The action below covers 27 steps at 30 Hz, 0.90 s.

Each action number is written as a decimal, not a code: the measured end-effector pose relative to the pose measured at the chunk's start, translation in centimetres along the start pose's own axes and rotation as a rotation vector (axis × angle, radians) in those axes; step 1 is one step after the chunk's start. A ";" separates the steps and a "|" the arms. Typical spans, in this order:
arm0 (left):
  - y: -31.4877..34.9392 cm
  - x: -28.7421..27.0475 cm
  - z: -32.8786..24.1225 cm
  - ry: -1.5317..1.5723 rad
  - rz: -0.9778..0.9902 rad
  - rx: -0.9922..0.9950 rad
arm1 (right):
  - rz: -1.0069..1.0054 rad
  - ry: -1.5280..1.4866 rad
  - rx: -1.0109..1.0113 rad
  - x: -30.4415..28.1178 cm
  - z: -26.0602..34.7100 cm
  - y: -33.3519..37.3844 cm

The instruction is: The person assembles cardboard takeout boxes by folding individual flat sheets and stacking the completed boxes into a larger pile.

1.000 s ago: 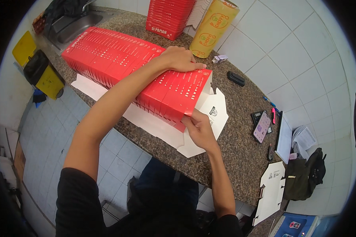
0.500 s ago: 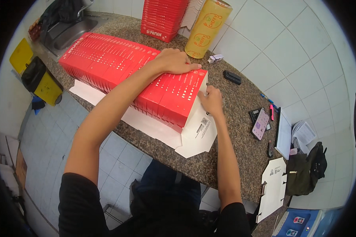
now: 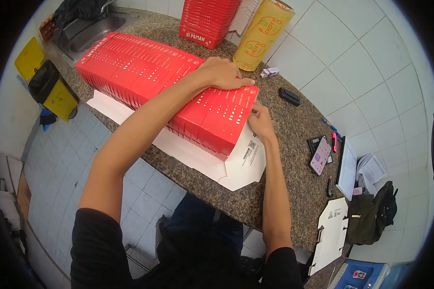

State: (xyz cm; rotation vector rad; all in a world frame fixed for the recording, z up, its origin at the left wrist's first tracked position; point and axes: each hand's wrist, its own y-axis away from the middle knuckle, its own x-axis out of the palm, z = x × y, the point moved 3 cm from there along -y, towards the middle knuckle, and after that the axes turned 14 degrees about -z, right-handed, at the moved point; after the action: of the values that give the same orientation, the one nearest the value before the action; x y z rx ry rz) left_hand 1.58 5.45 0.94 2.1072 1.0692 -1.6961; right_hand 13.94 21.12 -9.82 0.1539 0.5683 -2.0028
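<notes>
A long row of nested red cardboard boxes (image 3: 144,72) lies on its side along the counter, their printed faces up. My left hand (image 3: 222,74) rests on the row near its right end, thumb stretched out along the top and the other fingers reaching over the far edge, partly hidden. At the right end, my right hand (image 3: 261,120) is closed by the edge of the last box, thumb and fingertips against its white inner side. An unfolded white flap (image 3: 246,168) spreads out below that hand. More white flaps (image 3: 178,147) stick out along the row's near side.
Behind stand a stack of red boxes (image 3: 210,21) and a yellow roll (image 3: 263,36). Rightward lie a black case (image 3: 289,96), a phone (image 3: 320,157), pens, a tablet-like panel (image 3: 346,168) and a white flat carton (image 3: 329,236). A sink (image 3: 94,36) and yellow bin (image 3: 60,98) are left.
The whole view has shifted slightly. My right fingers have drawn in closer to the last box, and less of its white inside shows. My left hand keeps its place on the row.
</notes>
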 end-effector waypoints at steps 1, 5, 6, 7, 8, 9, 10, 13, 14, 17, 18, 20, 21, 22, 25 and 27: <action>0.1 0.1 -0.2 0.014 0.000 0.011 | -0.019 -0.014 -0.036 0.3 -0.2 -0.1; 0.5 0.5 0.7 0.046 -0.096 0.043 | 0.024 0.027 0.146 0.0 -0.3 0.6; 0.3 0.6 0.7 0.041 -0.097 0.037 | 0.030 0.021 0.144 0.0 -0.2 0.2; 0.0 0.6 0.7 0.030 -0.116 0.045 | -0.187 -0.211 0.235 -0.5 -0.3 -0.3; -0.3 1.0 0.1 0.030 -0.130 0.059 | -0.413 -0.433 0.332 -1.6 -0.9 -0.4; 0.1 0.7 0.6 0.038 -0.130 0.056 | -0.410 -0.425 0.334 -0.7 -0.4 -0.7; 0.5 0.3 1.3 0.049 -0.090 0.025 | -0.416 -0.606 0.337 0.9 0.1 -1.3; 0.0 0.2 0.4 0.054 -0.050 0.027 | -0.455 -0.746 0.313 3.7 0.4 -2.9; 0.0 0.3 0.6 0.054 -0.057 0.028 | -0.431 -0.787 0.291 4.6 0.6 -3.3; -0.3 0.8 0.7 0.052 -0.140 0.088 | -0.394 -0.876 0.302 5.9 0.7 -4.3; -0.4 0.9 0.5 0.055 -0.136 0.096 | -0.328 -0.903 0.297 6.0 0.4 -4.6; -0.4 0.9 0.5 0.077 -0.107 0.043 | -0.266 -0.932 0.293 5.9 0.1 -4.5; -0.3 0.9 0.5 0.076 -0.104 0.045 | -0.376 -0.849 0.284 5.5 -0.1 -3.9; -0.3 1.0 0.2 0.084 -0.090 0.046 | -0.485 -0.762 0.273 4.9 -0.4 -3.1; 0.4 0.5 1.2 0.062 -0.084 0.012 | -0.767 -0.533 0.461 4.1 0.1 2.8; 0.4 0.0 0.6 0.058 -0.089 0.019 | -0.730 -0.563 0.557 2.8 -1.3 7.0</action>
State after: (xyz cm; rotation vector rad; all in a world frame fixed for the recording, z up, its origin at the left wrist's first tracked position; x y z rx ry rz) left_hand 1.44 4.81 0.62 2.1633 1.1844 -1.7001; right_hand 18.46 16.83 -14.22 -0.3260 -0.3680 -2.7160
